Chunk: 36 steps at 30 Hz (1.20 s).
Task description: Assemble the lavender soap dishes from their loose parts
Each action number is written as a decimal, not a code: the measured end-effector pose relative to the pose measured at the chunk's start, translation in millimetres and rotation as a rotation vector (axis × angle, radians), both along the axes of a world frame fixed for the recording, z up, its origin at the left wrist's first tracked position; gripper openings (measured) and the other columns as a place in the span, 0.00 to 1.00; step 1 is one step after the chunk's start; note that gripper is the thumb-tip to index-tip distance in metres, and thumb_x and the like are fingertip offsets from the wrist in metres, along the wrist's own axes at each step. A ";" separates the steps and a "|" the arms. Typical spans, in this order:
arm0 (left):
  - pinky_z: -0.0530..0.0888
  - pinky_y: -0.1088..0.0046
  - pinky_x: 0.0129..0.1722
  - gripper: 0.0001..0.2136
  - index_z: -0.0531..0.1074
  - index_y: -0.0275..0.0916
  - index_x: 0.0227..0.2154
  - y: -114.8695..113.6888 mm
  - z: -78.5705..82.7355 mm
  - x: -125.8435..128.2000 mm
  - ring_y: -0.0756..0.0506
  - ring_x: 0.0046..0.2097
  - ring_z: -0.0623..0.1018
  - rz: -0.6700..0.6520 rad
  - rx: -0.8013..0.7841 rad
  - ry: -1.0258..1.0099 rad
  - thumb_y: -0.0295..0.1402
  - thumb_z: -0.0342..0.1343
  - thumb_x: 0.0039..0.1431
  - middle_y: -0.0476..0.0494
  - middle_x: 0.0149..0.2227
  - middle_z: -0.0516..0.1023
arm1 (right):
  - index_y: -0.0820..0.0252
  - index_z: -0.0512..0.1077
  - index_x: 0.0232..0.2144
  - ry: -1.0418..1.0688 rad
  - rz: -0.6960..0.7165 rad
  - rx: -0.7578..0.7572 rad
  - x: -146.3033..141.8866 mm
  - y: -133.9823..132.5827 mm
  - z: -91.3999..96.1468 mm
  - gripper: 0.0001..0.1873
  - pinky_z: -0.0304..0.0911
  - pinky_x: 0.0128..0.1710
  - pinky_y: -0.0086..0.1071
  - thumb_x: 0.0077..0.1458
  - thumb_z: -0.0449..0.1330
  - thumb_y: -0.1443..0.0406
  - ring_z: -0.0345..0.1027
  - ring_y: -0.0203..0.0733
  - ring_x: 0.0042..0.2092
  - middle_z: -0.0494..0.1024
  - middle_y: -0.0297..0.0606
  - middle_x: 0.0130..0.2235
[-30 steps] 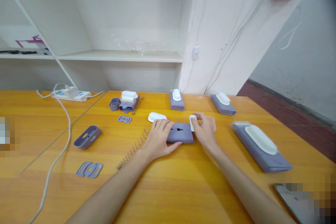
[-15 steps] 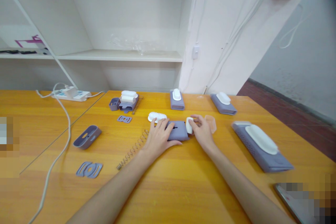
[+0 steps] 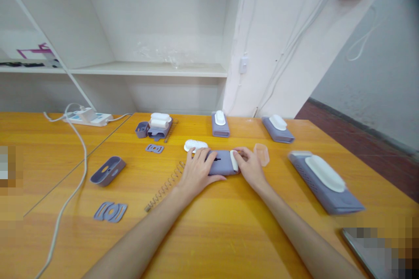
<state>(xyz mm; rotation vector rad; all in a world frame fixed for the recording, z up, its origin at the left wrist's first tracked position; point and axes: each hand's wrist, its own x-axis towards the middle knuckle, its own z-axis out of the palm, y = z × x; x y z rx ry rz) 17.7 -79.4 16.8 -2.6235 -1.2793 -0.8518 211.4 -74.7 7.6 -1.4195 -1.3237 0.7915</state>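
A grey-purple plastic housing [image 3: 223,167] lies on the wooden table with a dark slot in its top face. My left hand [image 3: 198,168] grips its left part, fingers over the top and thumb along the near side. At the housing's right end, a white oblong plastic piece [image 3: 234,161] is pinched in my right hand [image 3: 249,166]; it sits against the opening, partly hidden by the fingers. Behind my left fingertips rests a white bristled brush head [image 3: 195,145]. A metal coil spring [image 3: 166,186] stretches beside my left wrist. To the right of my right hand is a translucent peach tray [image 3: 262,155].
Grey-purple units with white tops [image 3: 221,125] stand along the back and a larger one [image 3: 325,178] at right. An oval shell [image 3: 108,171] and a flat cut-out plate [image 3: 110,212] lie left. A white cable [image 3: 70,196] crosses the left side; a phone [image 3: 366,248] lies front right.
My right hand has moved slightly left, bringing the white piece from just outside the housing's right end up against it. My left hand keeps its hold.
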 end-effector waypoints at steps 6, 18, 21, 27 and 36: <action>0.56 0.50 0.54 0.32 0.64 0.41 0.49 -0.1 -0.6 0.3 0.36 0.51 0.68 -0.022 0.016 -0.022 0.56 0.56 0.45 0.35 0.48 0.69 | 0.62 0.71 0.35 0.009 0.069 -0.016 3.1 -0.7 0.7 0.17 0.66 0.29 0.32 0.51 0.57 0.54 0.71 0.42 0.32 0.78 0.41 0.34; 0.55 0.50 0.55 0.33 0.62 0.39 0.50 0.4 -1.3 0.0 0.36 0.51 0.67 -0.024 -0.002 -0.028 0.56 0.55 0.46 0.35 0.48 0.69 | 0.63 0.74 0.36 -0.007 0.117 0.059 7.2 0.4 0.7 0.18 0.67 0.39 0.37 0.51 0.58 0.54 0.72 0.45 0.38 0.79 0.42 0.36; 0.55 0.51 0.55 0.33 0.62 0.40 0.51 1.5 -2.2 -0.6 0.36 0.51 0.68 -0.026 0.001 -0.053 0.55 0.56 0.45 0.35 0.48 0.70 | 0.62 0.74 0.36 0.017 0.111 0.031 7.1 0.5 1.2 0.17 0.68 0.37 0.36 0.51 0.58 0.55 0.72 0.45 0.37 0.79 0.42 0.36; 0.55 0.51 0.55 0.34 0.62 0.39 0.50 2.2 -1.5 -0.8 0.36 0.51 0.68 -0.024 -0.003 -0.052 0.55 0.57 0.44 0.35 0.49 0.70 | 0.62 0.72 0.36 0.078 0.014 -0.011 4.5 0.4 -1.0 0.18 0.66 0.25 0.32 0.51 0.56 0.54 0.72 0.43 0.32 0.78 0.41 0.34; 0.55 0.51 0.55 0.34 0.61 0.39 0.51 1.1 -1.4 -0.7 0.35 0.52 0.67 -0.030 -0.009 -0.036 0.55 0.57 0.45 0.35 0.50 0.69 | 0.62 0.72 0.37 0.067 0.071 0.012 2.0 -0.5 -1.1 0.16 0.67 0.32 0.33 0.51 0.57 0.56 0.72 0.44 0.37 0.78 0.42 0.36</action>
